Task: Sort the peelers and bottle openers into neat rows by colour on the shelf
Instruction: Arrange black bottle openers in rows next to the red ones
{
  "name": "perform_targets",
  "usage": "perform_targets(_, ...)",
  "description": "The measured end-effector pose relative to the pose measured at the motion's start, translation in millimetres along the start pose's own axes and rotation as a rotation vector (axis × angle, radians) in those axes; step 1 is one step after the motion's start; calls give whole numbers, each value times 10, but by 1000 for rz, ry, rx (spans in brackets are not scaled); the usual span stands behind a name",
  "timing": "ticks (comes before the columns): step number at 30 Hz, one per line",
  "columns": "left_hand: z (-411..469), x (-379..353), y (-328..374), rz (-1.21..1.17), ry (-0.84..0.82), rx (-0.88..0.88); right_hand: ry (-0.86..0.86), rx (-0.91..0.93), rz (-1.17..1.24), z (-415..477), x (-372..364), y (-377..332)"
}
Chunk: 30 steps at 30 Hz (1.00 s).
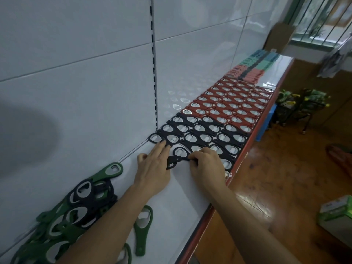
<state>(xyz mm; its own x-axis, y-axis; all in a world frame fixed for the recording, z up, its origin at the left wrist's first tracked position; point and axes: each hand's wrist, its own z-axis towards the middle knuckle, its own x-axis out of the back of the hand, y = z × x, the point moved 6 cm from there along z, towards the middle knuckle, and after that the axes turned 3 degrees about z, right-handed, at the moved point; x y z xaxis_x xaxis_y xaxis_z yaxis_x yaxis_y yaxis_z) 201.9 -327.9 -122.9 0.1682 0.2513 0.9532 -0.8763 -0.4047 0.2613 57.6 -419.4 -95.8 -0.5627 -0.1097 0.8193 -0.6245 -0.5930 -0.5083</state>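
Black opener (pixel 180 152) lies flat on the shelf (pixel 181 197), just in front of the nearest black row. Its oval head points away, toward the rows; long axis runs approx. near-to-far, handle end toward the person & partly hidden, so exact line is hard to tell.

It sits btwn the two hands. Right hand (pixel 206 164): grip closed to a pinch, fingertips curled on the opener's dark handle part. Left hand (pixel 154 168): grip slack, fingers straight & flat on the shelf, holding nothing, tips touching the front edge of the black rows (pixel 200 134), just left of the opener.

Shelf holds, going away: black rows, then red rows (pixel 234 103), openers side by side w/ metal heads up; at the far end, pink, teal & blue flat items (pixel 253 67), too blurred to identify.

Near left, against the back panel (pixel 76 82): a loose pile (pixel 76 206) of green & black openers, overlapping. One green opener (pixel 142 229) lies apart beside the left forearm.
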Motion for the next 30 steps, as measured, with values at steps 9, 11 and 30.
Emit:
perform_targets(9,16,-25,-23,25,-22,1,-21,37,-43,133,-23,-43)
perform_targets(11,22,-32,-25,28,-26,2,-21,51,-12,145,-35,-46)
perform_targets(30,-32,616,365,-434,205,-117,-123,143,862,0,368,-241)
